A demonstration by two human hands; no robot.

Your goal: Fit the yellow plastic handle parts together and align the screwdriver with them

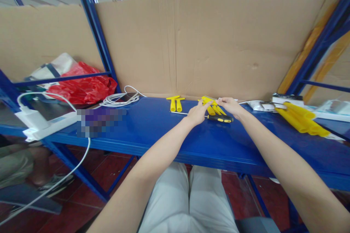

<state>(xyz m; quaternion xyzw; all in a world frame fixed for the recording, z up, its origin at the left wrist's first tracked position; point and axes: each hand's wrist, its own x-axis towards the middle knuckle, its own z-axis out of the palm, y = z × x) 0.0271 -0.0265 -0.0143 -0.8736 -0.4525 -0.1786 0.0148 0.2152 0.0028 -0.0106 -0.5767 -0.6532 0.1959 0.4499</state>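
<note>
Near the back of the blue table, my left hand (pixel 197 113) and my right hand (pixel 230 105) meet over a small group of yellow T-shaped plastic pieces (pixel 218 110). The fingers of both hands are closed on the top of one of these pieces, which lies slanted between them. Fine detail at the fingertips is too small to make out. Just in front lies a screwdriver (pixel 221 118) with a black and yellow handle, its thin shaft pointing left and passing behind my left hand. Left of the hands, two more yellow T-shaped pieces (pixel 175 103) stand side by side.
Yellow tubes (pixel 304 120) lie at the right beside small packets (pixel 259 105). Coiled white cable (pixel 120 99), a red plastic bag (pixel 82 83) and a white power strip (pixel 58 123) are at the left. A cardboard panel (pixel 218 43) closes the back. Another person's leg shows at lower left.
</note>
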